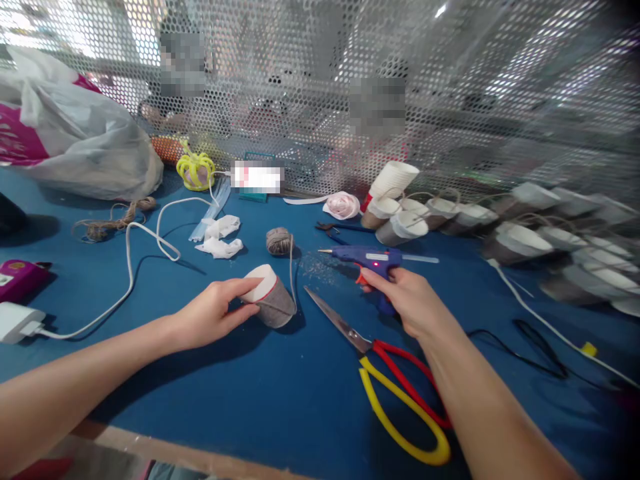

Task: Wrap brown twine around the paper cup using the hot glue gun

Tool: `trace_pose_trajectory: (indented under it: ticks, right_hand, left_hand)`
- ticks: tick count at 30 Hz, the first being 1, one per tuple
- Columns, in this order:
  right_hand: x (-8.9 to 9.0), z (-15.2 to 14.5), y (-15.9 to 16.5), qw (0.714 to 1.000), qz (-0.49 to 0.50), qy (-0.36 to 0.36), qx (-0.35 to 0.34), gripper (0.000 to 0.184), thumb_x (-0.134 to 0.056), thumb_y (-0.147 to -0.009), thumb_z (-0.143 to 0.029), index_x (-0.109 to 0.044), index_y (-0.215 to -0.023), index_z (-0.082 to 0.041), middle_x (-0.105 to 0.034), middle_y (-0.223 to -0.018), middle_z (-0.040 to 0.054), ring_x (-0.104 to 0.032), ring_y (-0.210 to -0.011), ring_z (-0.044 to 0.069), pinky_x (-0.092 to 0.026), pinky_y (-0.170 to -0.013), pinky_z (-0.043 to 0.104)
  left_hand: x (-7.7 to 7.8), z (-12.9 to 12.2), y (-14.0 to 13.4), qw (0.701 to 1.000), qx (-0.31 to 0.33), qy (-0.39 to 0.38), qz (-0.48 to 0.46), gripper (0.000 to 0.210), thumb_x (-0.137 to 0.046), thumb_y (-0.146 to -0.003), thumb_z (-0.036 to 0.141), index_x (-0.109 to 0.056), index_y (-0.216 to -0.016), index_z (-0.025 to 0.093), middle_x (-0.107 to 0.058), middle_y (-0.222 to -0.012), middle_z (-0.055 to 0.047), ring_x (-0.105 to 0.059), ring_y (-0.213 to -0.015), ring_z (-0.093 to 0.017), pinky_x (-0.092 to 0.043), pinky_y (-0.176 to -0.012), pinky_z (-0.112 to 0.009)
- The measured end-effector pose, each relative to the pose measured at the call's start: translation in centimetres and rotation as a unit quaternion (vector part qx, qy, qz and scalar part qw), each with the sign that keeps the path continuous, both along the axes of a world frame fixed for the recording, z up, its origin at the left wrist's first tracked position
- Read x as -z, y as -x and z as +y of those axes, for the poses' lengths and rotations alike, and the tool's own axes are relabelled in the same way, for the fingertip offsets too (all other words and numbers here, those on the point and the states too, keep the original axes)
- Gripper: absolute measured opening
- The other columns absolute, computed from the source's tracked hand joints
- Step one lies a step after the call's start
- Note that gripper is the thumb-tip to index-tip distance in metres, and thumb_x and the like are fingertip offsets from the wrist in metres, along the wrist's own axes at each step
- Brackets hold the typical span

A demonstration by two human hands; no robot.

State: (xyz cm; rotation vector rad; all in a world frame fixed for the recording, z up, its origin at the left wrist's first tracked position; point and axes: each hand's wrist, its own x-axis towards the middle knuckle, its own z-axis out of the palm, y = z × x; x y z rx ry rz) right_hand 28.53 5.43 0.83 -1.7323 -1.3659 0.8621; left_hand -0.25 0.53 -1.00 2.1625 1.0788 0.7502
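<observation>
My left hand [225,310] is closed on a paper cup [277,303], which tilts over the blue table. Grey yarn covers most of the cup's side, leaving a white band by the rim. A strand runs from it to a small ball of grey yarn [279,241] just behind. In my right hand [400,293] is a blue glue gun [373,259], its nozzle pointing left and a clear glue stick out of its back. One finger lies by the orange trigger, and a red light glows on the body. Scissors [357,340] with red and yellow handles lie between my hands.
Several wrapped cups with handles [520,240] stand at the right. Behind are stacked paper cups [393,180], pliers [345,228], a pink ribbon rose [343,205] and a perforated metal screen [300,87]. A white cable [131,267] and plastic bag [100,140] occupy the left.
</observation>
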Motion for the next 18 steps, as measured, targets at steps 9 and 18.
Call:
trace_pose_trajectory:
  ticks: [9, 18]
  right_hand:
    - [1.8, 1.6, -0.7, 0.977, -0.204, 0.057, 0.033, 0.032, -0.044, -0.078, -0.041, -0.052, -0.059, -0.017, -0.059, -0.053, 0.0080, -0.056, -0.045, 0.017, -0.044, -0.049, 0.031]
    - [-1.5, -2.7, 3.4, 0.961, -0.214, 0.064, -0.163, 0.040, -0.038, -0.083, -0.046, -0.063, -0.073, -0.016, -0.056, -0.061, 0.0039, -0.053, -0.054, 0.015, -0.042, -0.058, 0.030]
  left_hand:
    - [0.2, 0.0, 0.0, 1.000, -0.003, -0.013, 0.002, 0.033, -0.045, -0.083, 0.024, -0.052, -0.113, 0.012, -0.064, -0.106, -0.010, -0.061, -0.090, -0.018, -0.047, -0.080, -0.027]
    - [0.0, -0.1, 0.1, 0.999, -0.015, 0.018, -0.049, 0.035, -0.047, -0.083, 0.024, -0.051, -0.115, 0.011, -0.064, -0.109, -0.009, -0.060, -0.095, -0.019, -0.046, -0.085, -0.027]
